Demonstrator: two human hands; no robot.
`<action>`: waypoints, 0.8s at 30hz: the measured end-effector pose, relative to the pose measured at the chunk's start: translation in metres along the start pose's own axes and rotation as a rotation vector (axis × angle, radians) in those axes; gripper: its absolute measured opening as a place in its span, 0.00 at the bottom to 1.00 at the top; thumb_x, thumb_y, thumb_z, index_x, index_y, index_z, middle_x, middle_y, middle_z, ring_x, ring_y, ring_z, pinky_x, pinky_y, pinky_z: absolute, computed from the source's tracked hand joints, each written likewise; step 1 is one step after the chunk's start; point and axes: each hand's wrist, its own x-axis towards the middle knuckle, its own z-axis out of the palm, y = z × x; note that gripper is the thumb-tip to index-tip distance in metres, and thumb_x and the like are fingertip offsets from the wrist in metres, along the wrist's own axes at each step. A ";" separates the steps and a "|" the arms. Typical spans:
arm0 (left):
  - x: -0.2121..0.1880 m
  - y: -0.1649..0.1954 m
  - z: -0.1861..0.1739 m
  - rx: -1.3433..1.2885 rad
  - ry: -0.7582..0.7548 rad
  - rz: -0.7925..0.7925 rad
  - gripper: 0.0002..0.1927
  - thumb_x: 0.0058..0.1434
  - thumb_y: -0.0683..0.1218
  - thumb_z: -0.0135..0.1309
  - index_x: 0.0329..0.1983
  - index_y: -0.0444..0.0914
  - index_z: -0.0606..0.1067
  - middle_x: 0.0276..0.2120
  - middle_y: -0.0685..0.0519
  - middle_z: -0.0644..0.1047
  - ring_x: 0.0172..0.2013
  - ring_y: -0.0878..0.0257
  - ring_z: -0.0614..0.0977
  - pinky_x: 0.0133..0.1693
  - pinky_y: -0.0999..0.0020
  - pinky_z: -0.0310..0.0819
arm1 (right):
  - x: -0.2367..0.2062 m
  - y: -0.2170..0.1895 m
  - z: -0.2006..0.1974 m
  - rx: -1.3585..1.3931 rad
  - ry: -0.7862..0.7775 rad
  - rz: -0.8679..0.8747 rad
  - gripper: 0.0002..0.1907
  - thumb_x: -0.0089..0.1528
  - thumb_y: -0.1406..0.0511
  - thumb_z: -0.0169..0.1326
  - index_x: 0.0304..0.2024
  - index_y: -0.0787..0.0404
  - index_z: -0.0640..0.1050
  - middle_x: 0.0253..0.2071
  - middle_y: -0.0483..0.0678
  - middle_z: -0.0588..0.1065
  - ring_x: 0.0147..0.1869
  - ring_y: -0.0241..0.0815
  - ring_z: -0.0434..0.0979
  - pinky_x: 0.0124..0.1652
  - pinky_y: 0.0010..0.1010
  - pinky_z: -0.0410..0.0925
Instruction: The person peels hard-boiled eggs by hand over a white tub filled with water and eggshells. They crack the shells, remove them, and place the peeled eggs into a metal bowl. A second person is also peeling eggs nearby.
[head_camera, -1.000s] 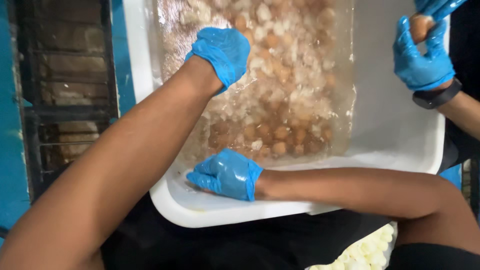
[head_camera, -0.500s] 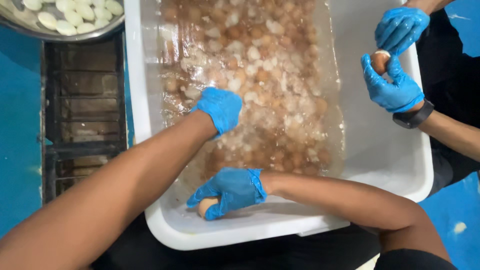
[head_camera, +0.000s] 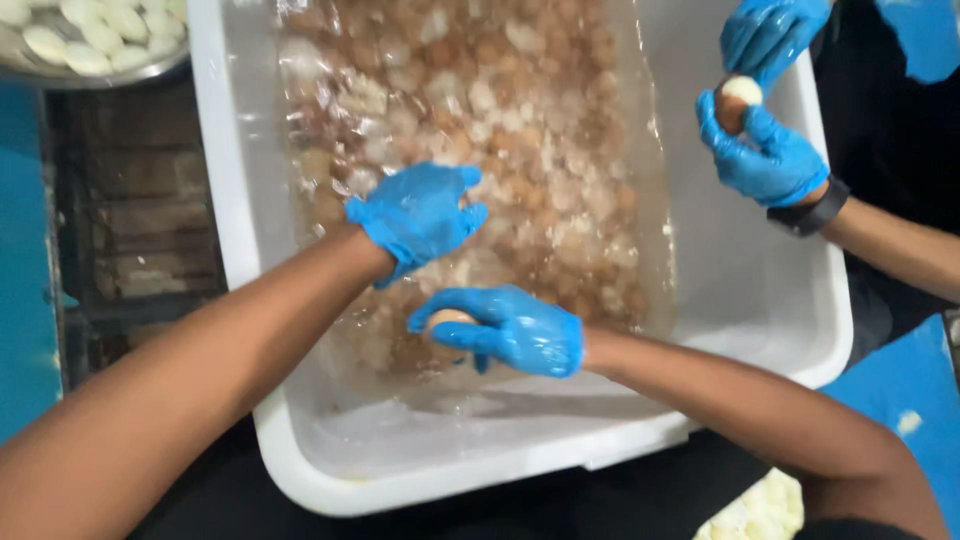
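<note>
Right hand (head_camera: 515, 333) has its fingers wrapped around a brown egg (head_camera: 448, 320) just above the water in the white tub (head_camera: 560, 440), while the left hand (head_camera: 418, 215) hovers nearby, fingers spread and holding nothing.

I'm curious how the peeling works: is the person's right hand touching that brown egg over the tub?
Touching. The head view shows the right hand in its blue glove wrapped over the brown egg, fingers curled on its shell, above the white tub.

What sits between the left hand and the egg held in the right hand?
Nothing visible. The left hand hovers just above the brown egg gripped by the right hand, over the water-filled white tub; only open space separates them.
</note>
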 end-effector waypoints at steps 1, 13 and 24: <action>0.000 0.003 0.000 -0.073 0.070 0.017 0.21 0.62 0.56 0.54 0.51 0.38 0.78 0.39 0.41 0.82 0.41 0.44 0.82 0.44 0.50 0.75 | -0.006 0.002 -0.007 0.006 0.074 0.032 0.21 0.67 0.54 0.50 0.58 0.53 0.77 0.46 0.46 0.80 0.40 0.35 0.77 0.36 0.28 0.75; -0.061 0.043 0.032 -1.514 -0.181 -0.622 0.32 0.64 0.67 0.44 0.61 0.43 0.71 0.50 0.44 0.78 0.45 0.53 0.83 0.47 0.55 0.78 | -0.021 0.030 -0.036 0.351 0.433 -0.302 0.21 0.72 0.57 0.44 0.61 0.62 0.72 0.55 0.50 0.75 0.56 0.39 0.77 0.46 0.30 0.75; -0.066 0.061 0.037 -1.607 -0.050 -0.211 0.26 0.67 0.52 0.52 0.66 0.41 0.67 0.55 0.53 0.75 0.53 0.63 0.80 0.56 0.62 0.77 | -0.018 0.023 -0.026 0.266 0.551 -0.450 0.25 0.75 0.55 0.39 0.66 0.64 0.70 0.66 0.53 0.71 0.69 0.43 0.71 0.67 0.35 0.65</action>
